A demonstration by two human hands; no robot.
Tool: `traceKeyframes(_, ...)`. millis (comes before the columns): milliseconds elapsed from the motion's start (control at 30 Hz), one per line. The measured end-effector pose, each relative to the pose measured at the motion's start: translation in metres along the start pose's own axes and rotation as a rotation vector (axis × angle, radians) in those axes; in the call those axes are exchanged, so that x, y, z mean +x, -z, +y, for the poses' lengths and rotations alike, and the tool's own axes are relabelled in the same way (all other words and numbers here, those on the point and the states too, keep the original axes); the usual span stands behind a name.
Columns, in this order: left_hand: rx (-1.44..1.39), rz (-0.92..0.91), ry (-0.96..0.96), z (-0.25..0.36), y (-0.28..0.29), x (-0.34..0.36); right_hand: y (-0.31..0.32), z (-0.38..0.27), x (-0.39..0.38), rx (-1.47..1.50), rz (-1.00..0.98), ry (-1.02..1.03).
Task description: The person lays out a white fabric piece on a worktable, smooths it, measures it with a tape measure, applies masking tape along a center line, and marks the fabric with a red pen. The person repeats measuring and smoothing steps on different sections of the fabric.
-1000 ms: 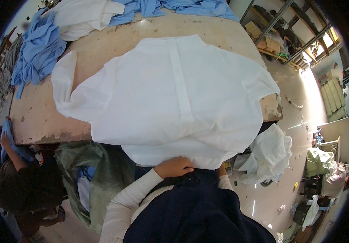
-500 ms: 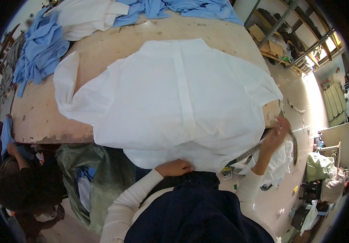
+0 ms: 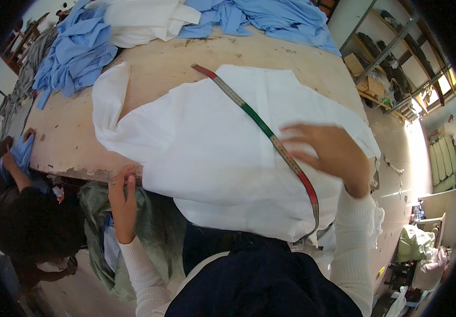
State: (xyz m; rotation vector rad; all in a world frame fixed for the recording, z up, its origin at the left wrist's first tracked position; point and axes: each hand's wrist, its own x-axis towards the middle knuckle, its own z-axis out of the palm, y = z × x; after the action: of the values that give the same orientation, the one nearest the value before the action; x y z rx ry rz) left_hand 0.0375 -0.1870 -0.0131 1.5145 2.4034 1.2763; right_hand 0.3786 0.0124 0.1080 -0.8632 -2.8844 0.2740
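A white shirt [image 3: 212,137] is spread over the table, its lower part hanging over the near edge and one sleeve [image 3: 103,113] bent at the left. Diagonally across it runs a tape measure [image 3: 259,121] with red, green and pale sections, its near end curving down over the shirt's hem. My right hand [image 3: 333,153] hovers over the shirt's right half, blurred, its fingers apart and close beside the tape; whether they touch it I cannot tell. At the table's near edge, my left hand [image 3: 123,201] has its fingers stretched out beside the shirt's lower left side.
Blue fabric [image 3: 77,47] and white fabric [image 3: 143,21] are heaped along the table's far side. A green sack [image 3: 156,243] hangs below the near edge. Another person [image 3: 37,227] at the lower left handles blue cloth. Metal shelving [image 3: 386,58] stands at the far right.
The tape measure, earlier trailing from my right hand at the right, now lies across the shirt. My right hand has moved inward; my left hand has left the hem for the table edge at left.
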Motion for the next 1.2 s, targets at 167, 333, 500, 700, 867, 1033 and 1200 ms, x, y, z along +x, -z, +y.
traceKeyframes(167, -0.202, -0.136, 0.052, 0.030, -0.018, 0.017, -0.079, 0.031, 0.169, 0.005, 0.240, -0.320)
traceKeyframes(333, -0.403, -0.132, 0.113, 0.019, -0.018, 0.022, -0.134, 0.037, 0.212, 0.059, 0.440, -0.359)
traceKeyframes(500, -0.551, -0.104, 0.196, 0.007, -0.020, 0.028, -0.102, 0.009, 0.216, 0.724, 0.474, 0.024)
traceKeyframes(700, -0.601, -0.118, 0.248, 0.006, -0.022, 0.032, -0.086, -0.076, 0.152, 0.992, -0.403, 0.198)
traceKeyframes(867, -0.562, -0.181, 0.163, -0.006, -0.024, 0.038, -0.124, -0.084, 0.139, 0.720, -0.240, 0.089)
traceKeyframes(1033, -0.551, -0.260, 0.194, -0.010, -0.016, 0.041, -0.128, -0.087, 0.137, 0.694, -0.181, 0.056)
traceKeyframes(1200, -0.542, -0.245, 0.246, -0.007, -0.022, 0.039, -0.125, -0.091, 0.130, 0.656, -0.155, 0.084)
